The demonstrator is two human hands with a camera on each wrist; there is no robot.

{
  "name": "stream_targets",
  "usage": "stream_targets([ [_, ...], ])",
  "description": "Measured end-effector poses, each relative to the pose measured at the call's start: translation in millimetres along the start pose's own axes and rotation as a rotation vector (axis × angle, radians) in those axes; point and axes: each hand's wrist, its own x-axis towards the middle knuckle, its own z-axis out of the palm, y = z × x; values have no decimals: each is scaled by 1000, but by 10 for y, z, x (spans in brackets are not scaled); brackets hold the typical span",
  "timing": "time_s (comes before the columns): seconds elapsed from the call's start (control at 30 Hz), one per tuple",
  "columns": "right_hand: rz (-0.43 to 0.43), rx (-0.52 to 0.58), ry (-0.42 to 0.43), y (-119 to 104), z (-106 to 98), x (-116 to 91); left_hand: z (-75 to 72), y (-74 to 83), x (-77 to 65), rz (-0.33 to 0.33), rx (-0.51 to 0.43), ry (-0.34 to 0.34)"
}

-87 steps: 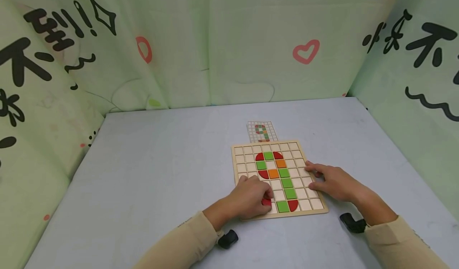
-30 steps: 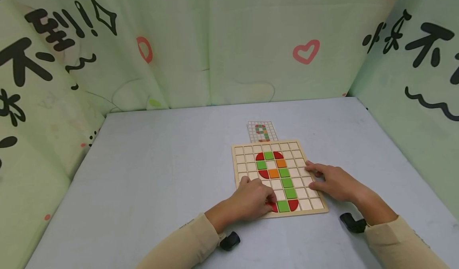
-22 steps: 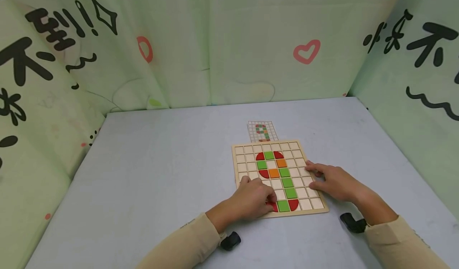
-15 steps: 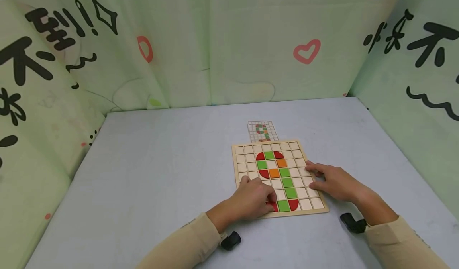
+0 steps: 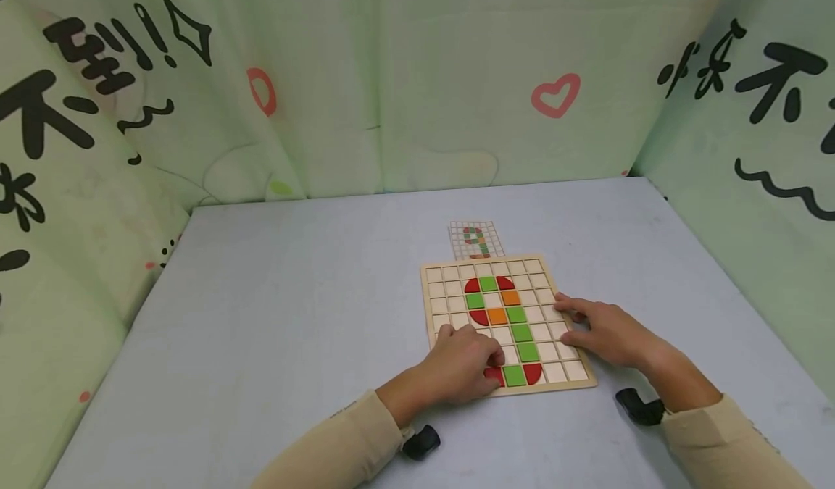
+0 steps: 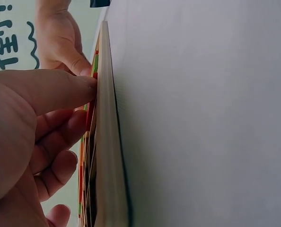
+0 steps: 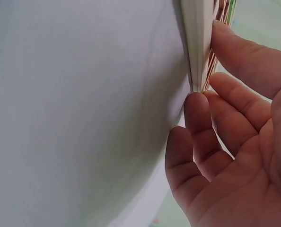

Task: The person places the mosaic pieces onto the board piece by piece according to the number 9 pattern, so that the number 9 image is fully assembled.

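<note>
A wooden grid board (image 5: 429, 286) lies on the table, holding red, green and orange tiles in a shape like a 9. My left hand (image 5: 459, 366) is over its lower left part. Thumb and finger pinch a red rounded tile (image 5: 494, 377) in the bottom row, just left of a green square tile (image 5: 514, 376). In the left wrist view the red tile (image 6: 90, 113) stands slightly tilted between the fingertips. My right hand (image 5: 609, 333) rests at the board's right edge, thumb and forefinger touching the rim, the other fingers loosely bent beside it.
Behind the board lies a small printed card (image 5: 476, 239) with a similar coloured grid pattern, its lower end partly covered by the board. Pale green curtains (image 5: 457, 76) stand behind and at both sides of the white table (image 5: 293, 293). Each wrist carries a black camera (image 5: 420, 442).
Compared with about three seconds ago, my left hand has shifted slightly right, bringing the red tile beside the green square. In the last second it hardly moves. My right hand stays put.
</note>
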Motion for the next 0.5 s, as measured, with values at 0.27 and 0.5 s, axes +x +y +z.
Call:
stream_targets([
  [0.27,35,11,-6,-63,-19,-40,-4,-9,-9,18,-17,1],
  [0.5,31,-23,18,-105,-84,-96,-208,-61,-33,-19,-68,7],
])
